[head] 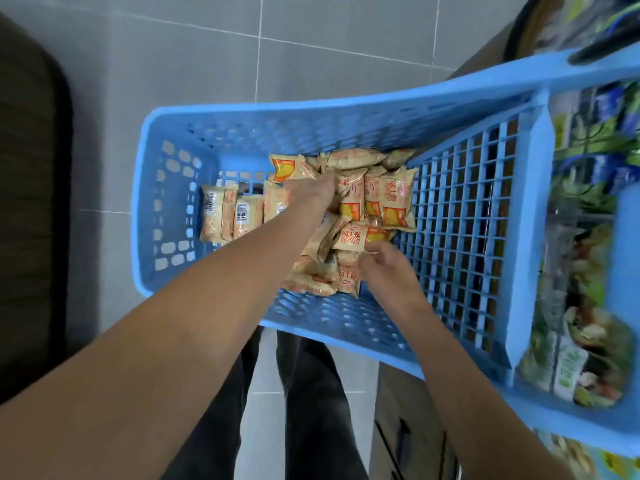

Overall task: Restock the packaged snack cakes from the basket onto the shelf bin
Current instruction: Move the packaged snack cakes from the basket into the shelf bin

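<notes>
A blue plastic basket (166, 216) stands on the floor in front of me, holding several packaged snack cakes (394, 202) in beige wrappers with orange and yellow print. More packs (221, 213) stand in a row at its left end. My left hand (310, 194) reaches into the middle of the pile, its fingertips buried among the packs. My right hand (384, 271) is nearer to me, with fingers curled, and pinches the near edge of one pack (356, 237).
A blue bin or shelf edge (627, 258) with blurred green and white packaged goods (581, 341) is at the right. Grey tiled floor (173, 57) lies beyond the basket. A dark object (27, 202) fills the left edge. My legs (311, 410) are below.
</notes>
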